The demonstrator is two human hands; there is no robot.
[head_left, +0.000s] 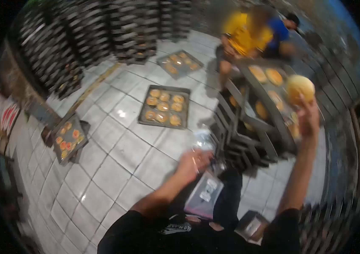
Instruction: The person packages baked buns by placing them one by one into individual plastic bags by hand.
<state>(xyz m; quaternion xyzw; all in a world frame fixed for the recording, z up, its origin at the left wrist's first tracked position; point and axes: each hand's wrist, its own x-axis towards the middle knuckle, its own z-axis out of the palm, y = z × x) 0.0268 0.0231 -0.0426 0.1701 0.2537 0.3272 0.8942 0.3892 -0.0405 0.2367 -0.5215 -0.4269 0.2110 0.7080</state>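
In the head view, my right hand (309, 116) is raised at the right with its fingers closed on a round golden bun (300, 88). The bun is held above the edge of a baking tray (247, 108) that tops a stack and carries several buns. My left hand (194, 164) is in front of my body, fingers closed on a clear plastic bag (203, 139) that stands up beyond the fingers. Across my lap lies a flat pack of clear plastic bags (205, 192) with a pale label. Blur hides fine detail at both hands.
On the tiled floor (114, 169) sit a tray of buns (142, 108) and a farther tray (180, 74). Another tray (70, 137) stands at the left. Tall stacks of dark trays (91, 34) line the back. A person in yellow (243, 34) and one in blue (278, 31) sit beyond the tray stack.
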